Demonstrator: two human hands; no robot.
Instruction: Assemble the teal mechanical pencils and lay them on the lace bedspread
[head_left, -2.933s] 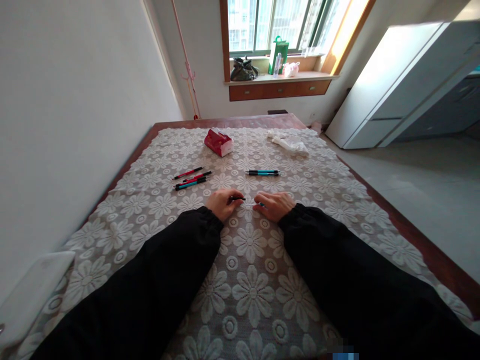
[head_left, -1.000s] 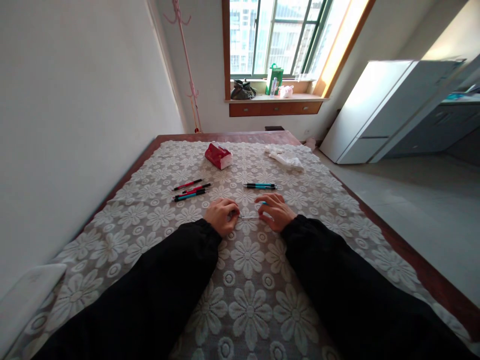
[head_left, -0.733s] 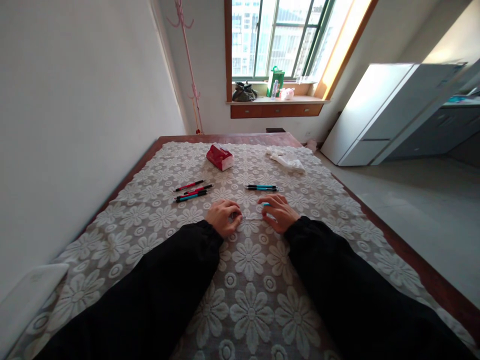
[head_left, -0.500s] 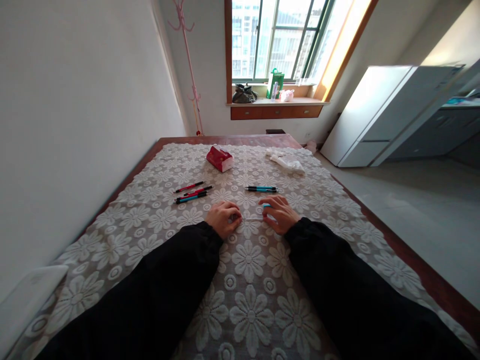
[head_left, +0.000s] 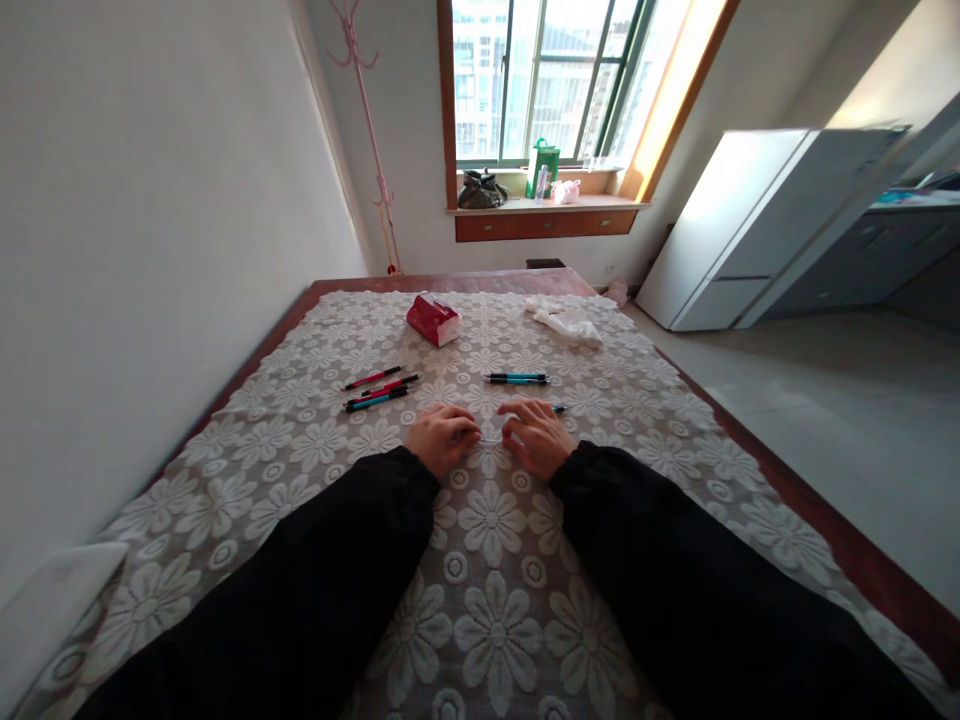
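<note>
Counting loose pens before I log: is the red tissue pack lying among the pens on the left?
No, the red tissue pack lies apart from the left pens, farther toward the window.

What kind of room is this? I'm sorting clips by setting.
Probably a home: a table under a lace cloth, a window sill with bags, and a white fridge.

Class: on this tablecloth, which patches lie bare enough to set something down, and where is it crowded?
Bare cloth lies right of the right hand toward the table edge, and between the pens on the left and the near corner. It is crowded around both hands, the left hand included, with the teal pen just beyond.
</note>
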